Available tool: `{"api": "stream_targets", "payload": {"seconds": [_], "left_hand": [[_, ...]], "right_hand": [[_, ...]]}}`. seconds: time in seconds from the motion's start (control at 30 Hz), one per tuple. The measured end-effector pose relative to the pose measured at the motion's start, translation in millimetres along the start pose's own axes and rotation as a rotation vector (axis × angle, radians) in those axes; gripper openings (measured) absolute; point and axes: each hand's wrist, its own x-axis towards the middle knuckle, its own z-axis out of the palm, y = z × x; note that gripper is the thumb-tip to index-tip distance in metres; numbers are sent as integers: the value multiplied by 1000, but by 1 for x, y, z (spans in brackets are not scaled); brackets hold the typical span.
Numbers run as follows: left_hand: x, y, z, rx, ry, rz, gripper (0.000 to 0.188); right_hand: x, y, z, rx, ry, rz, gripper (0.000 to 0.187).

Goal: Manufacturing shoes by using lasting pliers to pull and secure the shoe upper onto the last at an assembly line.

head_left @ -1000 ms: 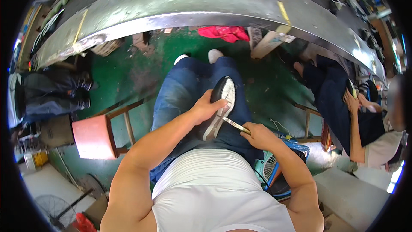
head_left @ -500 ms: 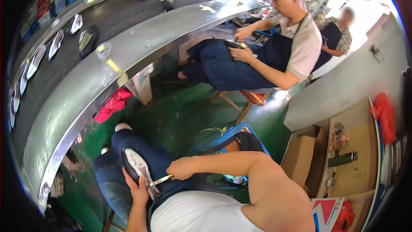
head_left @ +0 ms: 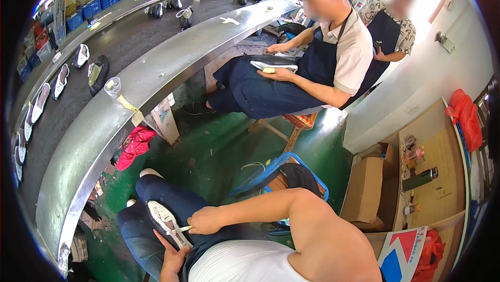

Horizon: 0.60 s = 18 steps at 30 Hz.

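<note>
A black shoe with a whitish underside (head_left: 163,218) lies sole up across my lap, its toe pointing away from me. My left hand (head_left: 174,257) grips it by the near end, thumb along the side. In my right hand (head_left: 206,220) is a slim pale brush (head_left: 182,229), its tip at the right edge of the shoe's underside. The bristles are too small to make out. Dark blue trousers and apron (head_left: 138,240) lie under the shoe.
A curved metal-edged bench (head_left: 86,146) runs along the left, with a clear plastic cup (head_left: 112,87) on it. Several shoes (head_left: 61,80) stand on the dark belt beyond. A seated co-worker (head_left: 338,47) holds another shoe. A blue-framed stool (head_left: 291,159) and cardboard box (head_left: 363,188) stand at right.
My right hand and the brush have moved left and slightly away from me along the shoe's edge. The shoe has shifted slightly. The co-worker's shoe now lies more level, and the view has turned.
</note>
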Motion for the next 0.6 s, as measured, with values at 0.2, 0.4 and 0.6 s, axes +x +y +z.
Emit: {"api": "stream_targets", "payload": {"seconds": [0.2, 0.4, 0.6], "left_hand": [[3, -3, 5, -168, 59, 63, 113], [-12, 9, -33, -717, 14, 203, 102], [46, 26, -2, 26, 287, 151, 102]], "right_hand": [[-13, 0, 9, 37, 62, -6, 48], [-12, 38, 30, 553, 163, 64, 51], [2, 16, 21, 397, 147, 242, 47]]}}
